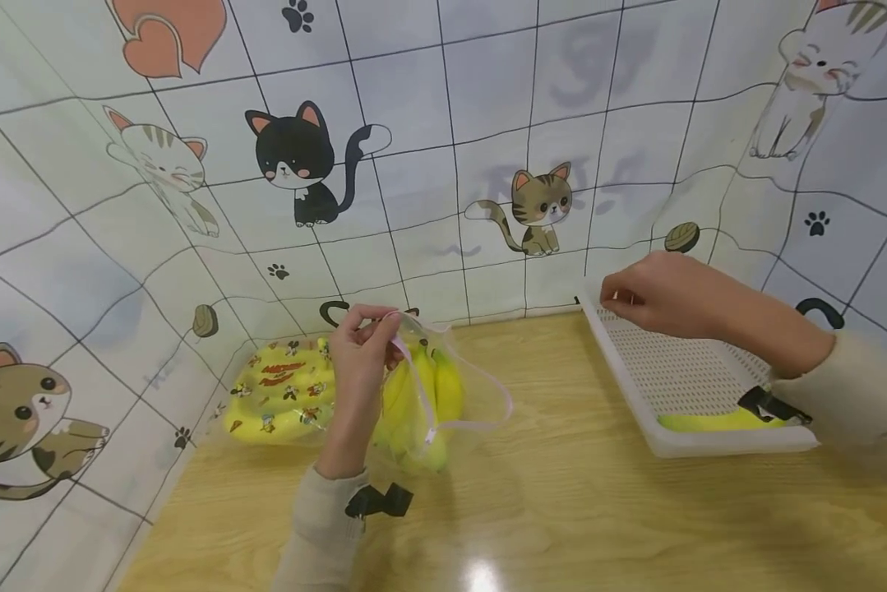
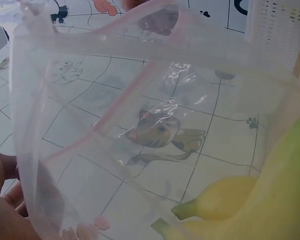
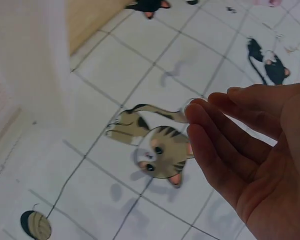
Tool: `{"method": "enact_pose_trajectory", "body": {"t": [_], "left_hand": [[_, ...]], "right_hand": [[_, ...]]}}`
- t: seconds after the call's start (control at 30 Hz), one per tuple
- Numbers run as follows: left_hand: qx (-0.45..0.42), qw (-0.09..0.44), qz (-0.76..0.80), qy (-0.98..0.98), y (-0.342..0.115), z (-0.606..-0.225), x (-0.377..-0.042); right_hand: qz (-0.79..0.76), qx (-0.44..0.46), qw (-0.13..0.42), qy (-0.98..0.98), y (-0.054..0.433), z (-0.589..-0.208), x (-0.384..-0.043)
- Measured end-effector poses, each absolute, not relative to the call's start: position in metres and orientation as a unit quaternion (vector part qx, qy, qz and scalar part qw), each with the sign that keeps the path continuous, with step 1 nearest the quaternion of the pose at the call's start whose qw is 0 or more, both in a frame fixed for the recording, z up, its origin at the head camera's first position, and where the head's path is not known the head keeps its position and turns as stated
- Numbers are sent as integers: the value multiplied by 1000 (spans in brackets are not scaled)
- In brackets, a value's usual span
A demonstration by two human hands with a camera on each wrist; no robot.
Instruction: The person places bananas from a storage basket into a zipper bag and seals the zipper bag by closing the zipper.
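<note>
My left hand (image 1: 362,353) pinches the rim of a clear plastic zip bag (image 1: 487,382) with a pink edge, and the bag's mouth gapes. Yellow bananas (image 1: 448,393) with greenish tips sit inside it; in the left wrist view two of these bananas (image 2: 285,200) show at lower right, through the film. Over the back left part of a white perforated basket (image 1: 639,411) hangs my right hand (image 1: 653,296). Its fingers are loosely bent with nothing between them, as the right wrist view also shows. Along the basket's front wall lies a yellow-green banana (image 1: 709,422), partly hidden by the right sleeve.
Left of the bag lies a yellow package (image 1: 280,395) printed with small cartoon figures, in clear wrap. Wood-grain table surface (image 1: 532,510) stretches across the front. A white cloth with cat drawings and grid lines (image 1: 428,164) hangs behind and along both sides.
</note>
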State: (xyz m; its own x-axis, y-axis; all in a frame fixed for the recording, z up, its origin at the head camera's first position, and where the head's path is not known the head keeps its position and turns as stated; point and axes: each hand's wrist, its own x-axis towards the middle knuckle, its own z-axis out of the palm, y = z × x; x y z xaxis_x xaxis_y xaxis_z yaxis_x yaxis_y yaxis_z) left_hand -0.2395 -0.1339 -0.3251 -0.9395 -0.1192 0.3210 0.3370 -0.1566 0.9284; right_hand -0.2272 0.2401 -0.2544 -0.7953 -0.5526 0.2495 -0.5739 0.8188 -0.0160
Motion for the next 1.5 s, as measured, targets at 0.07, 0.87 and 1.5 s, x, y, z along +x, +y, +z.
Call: {"method": "enact_pose_trajectory", "body": {"t": [0.07,0.87,1.5], "left_hand": [[-83,148,-756,-632,-134,-326,-239],[-77,141,-751,-640,-132,-329,-240],[-76,135,-748,-645,-132,-326,-240]], "right_hand": [[28,290,70,-954,252,-264,-238],[79,183,-380,-903,289,-373,-266],[23,158,-386,-909,278,-378,-263]]}}
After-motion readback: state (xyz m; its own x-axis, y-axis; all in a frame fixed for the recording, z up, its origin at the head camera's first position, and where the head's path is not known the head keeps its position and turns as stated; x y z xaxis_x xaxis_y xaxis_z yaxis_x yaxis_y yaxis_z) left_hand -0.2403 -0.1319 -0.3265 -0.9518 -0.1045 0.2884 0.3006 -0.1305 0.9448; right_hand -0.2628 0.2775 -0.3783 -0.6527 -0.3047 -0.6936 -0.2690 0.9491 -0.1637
